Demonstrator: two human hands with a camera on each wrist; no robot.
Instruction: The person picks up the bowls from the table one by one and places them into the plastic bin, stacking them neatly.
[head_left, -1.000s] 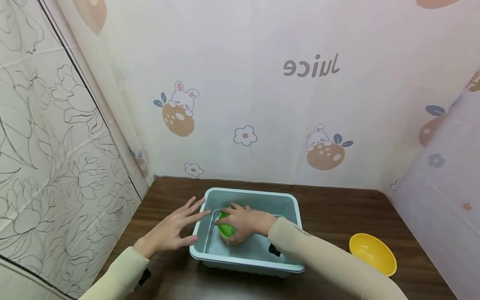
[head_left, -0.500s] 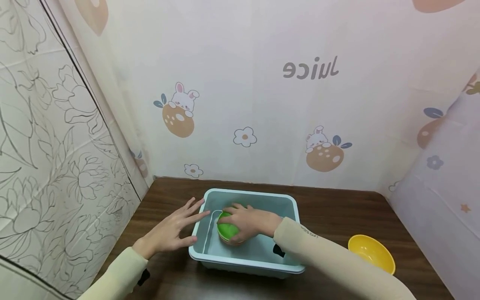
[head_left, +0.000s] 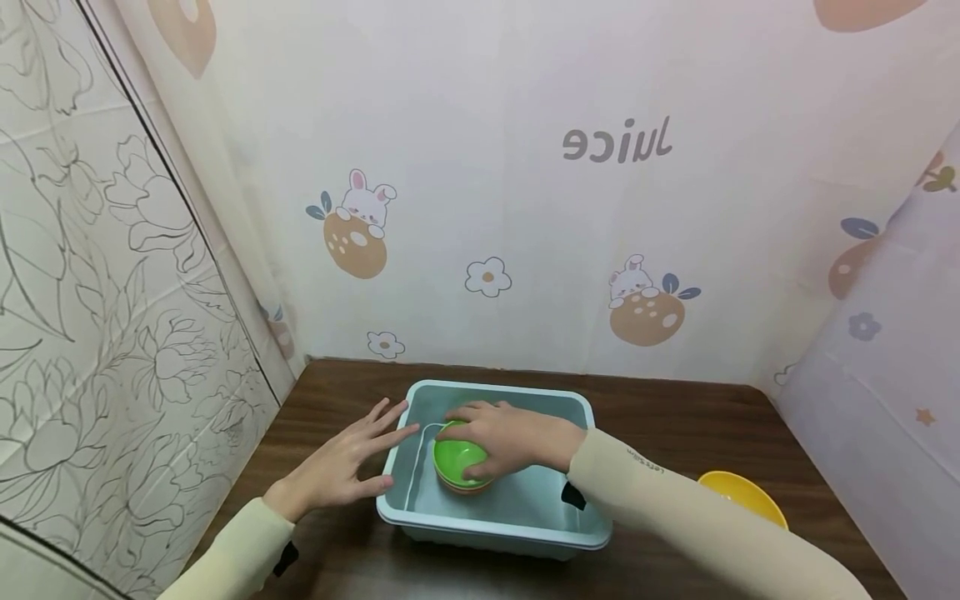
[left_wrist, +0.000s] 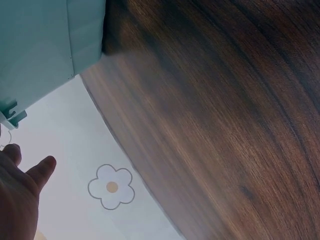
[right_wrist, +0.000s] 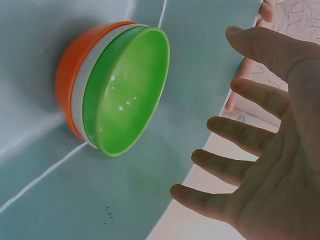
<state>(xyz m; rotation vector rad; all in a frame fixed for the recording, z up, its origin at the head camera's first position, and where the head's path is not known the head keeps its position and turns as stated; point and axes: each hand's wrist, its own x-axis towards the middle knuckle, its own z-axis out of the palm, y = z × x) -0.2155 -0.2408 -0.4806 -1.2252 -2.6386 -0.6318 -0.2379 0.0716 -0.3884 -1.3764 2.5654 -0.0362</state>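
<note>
Inside the light blue plastic bin (head_left: 495,532) stands a stack of nested bowls. The green bowl (right_wrist: 135,90) is innermost, then a white bowl (right_wrist: 80,92) and an orange bowl (right_wrist: 69,70) outside it. Over the stack's right side in the head view is my right hand (head_left: 521,435), fingers spread. In the right wrist view this hand (right_wrist: 265,130) is apart from the bowls and holds nothing. My left hand (head_left: 337,462) is at the bin's left rim with fingers extended; whether the fingertips touch the rim I cannot tell. It holds nothing.
A yellow bowl (head_left: 742,496) lies to the right on the dark wooden table (head_left: 675,433), partly hidden by my right sleeve (head_left: 675,500). A patterned cloth backdrop (head_left: 487,208) rises behind the table, with cloth on both sides.
My right hand has come up off the bowl stack and shifted right, uncovering more of the green bowl's inside. The left hand stays in place.
</note>
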